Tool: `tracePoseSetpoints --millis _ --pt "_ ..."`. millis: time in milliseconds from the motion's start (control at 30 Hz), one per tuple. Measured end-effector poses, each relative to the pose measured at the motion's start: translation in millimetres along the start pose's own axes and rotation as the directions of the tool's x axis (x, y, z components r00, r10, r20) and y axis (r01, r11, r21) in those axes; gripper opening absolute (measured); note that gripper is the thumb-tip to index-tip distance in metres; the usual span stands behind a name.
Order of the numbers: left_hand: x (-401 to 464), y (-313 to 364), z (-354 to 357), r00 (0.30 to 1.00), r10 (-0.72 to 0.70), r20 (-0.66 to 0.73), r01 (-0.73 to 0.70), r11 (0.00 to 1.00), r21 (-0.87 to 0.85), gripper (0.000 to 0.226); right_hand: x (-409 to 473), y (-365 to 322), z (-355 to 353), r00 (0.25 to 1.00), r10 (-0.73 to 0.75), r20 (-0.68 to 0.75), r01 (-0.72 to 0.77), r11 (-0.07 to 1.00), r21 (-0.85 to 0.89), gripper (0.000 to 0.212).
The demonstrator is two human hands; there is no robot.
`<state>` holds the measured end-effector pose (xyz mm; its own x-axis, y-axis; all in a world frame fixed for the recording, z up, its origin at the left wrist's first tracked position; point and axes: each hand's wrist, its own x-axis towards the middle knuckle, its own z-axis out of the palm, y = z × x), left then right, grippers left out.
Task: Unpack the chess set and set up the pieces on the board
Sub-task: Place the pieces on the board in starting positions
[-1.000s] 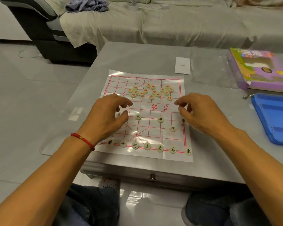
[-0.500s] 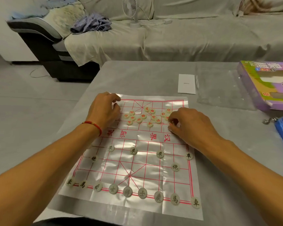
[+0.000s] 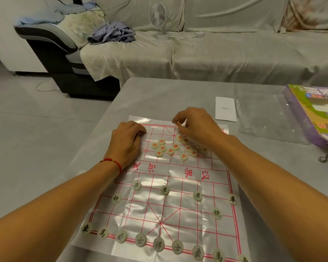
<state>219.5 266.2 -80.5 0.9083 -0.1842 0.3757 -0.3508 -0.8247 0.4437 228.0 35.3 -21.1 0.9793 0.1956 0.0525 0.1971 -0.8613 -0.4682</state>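
Note:
A shiny plastic chess board [image 3: 178,186] with red lines lies on the grey table [image 3: 159,95]. Black-lettered round pieces [image 3: 164,190] stand in order on the near half. Several red-lettered pieces [image 3: 165,148] lie in a loose heap on the far half. My right hand [image 3: 195,127] pinches one red piece [image 3: 177,124] at the far middle edge of the board. My left hand [image 3: 127,140] rests with curled fingers on the far left corner of the board; whether it holds a piece is hidden.
A white paper slip [image 3: 225,109] and a clear plastic tray [image 3: 269,118] lie right of the board. The purple game box [image 3: 314,114] sits at the table's right edge, keys [image 3: 325,158] below it. A covered sofa with a small fan [image 3: 157,17] stands behind.
My right hand moved from the right side of the heap to the far middle edge with a red piece. My left hand stayed at the far left corner. The camera tilted up.

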Motion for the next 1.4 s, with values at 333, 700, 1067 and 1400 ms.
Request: tracePoseSetpoints --millis 333,700,1067,1400 --pt "17.9 -10.6 -15.4 0.979 0.042 0.201 -0.045 0.999 0.012 0.026 29.3 18.0 0.3 0.985 -0.057 0.162 0.070 0.994 -0.078 0.039" --pt "26.8 -23.0 -10.9 0.944 0.211 0.253 -0.240 0.967 0.089 0.022 35.2 23.9 6.7 0.985 -0.098 0.145 0.118 0.984 -0.136 0.028" --pt "31.1 -28.8 -7.4 0.972 0.102 0.210 -0.119 0.990 0.071 0.029 26.3 24.7 4.9 0.989 -0.088 0.119 0.099 0.991 -0.094 0.031" --pt "31.2 -35.2 -6.4 0.982 0.031 0.185 -0.029 0.999 -0.014 0.036 30.5 24.5 5.1 0.989 -0.068 0.134 0.080 0.993 -0.087 0.030"
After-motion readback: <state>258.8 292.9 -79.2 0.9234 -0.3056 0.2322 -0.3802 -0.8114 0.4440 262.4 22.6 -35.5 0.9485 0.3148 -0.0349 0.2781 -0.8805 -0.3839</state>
